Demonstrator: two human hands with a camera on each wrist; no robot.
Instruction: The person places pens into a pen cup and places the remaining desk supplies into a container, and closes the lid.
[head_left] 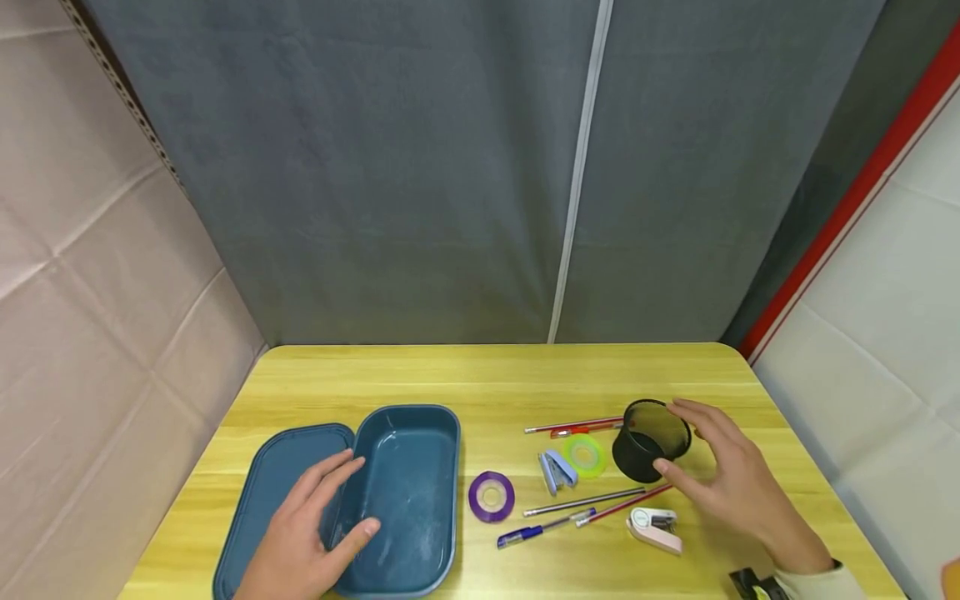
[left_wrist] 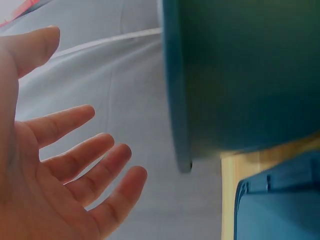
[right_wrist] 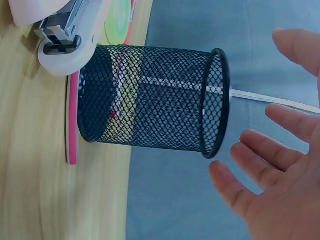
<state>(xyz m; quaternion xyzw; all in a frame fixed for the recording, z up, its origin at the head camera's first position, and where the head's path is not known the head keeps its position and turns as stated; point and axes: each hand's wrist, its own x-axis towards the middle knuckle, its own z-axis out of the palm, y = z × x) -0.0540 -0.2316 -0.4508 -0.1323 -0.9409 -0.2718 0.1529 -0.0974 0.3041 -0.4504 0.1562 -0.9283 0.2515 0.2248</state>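
My left hand [head_left: 303, 533] hovers with spread fingers over the left side of a blue plastic box [head_left: 408, 500], holding nothing. In the left wrist view the box's wall [left_wrist: 240, 75] stands to the right of the extended fingers [left_wrist: 107, 150]. A matching blue lid [head_left: 258, 492] lies just left of the box, partly hidden by that hand. My right hand [head_left: 727, 475] is beside a black mesh pen holder [head_left: 637, 450], its thumb and fingers spread about the rim. The right wrist view shows the upright holder [right_wrist: 155, 100] with a gap between its rim and the fingers [right_wrist: 265, 160].
Around the holder lie a blue stapler [head_left: 557, 472], a white-pink stapler [head_left: 654, 531], green tape [head_left: 585, 455], a silver pencil [head_left: 581, 502], a blue pen [head_left: 543, 528] and several red pencils or pens [head_left: 581, 426]. Purple tape [head_left: 491, 497] sits nearer the box. A grey curtain [head_left: 412, 183] hangs behind the table.
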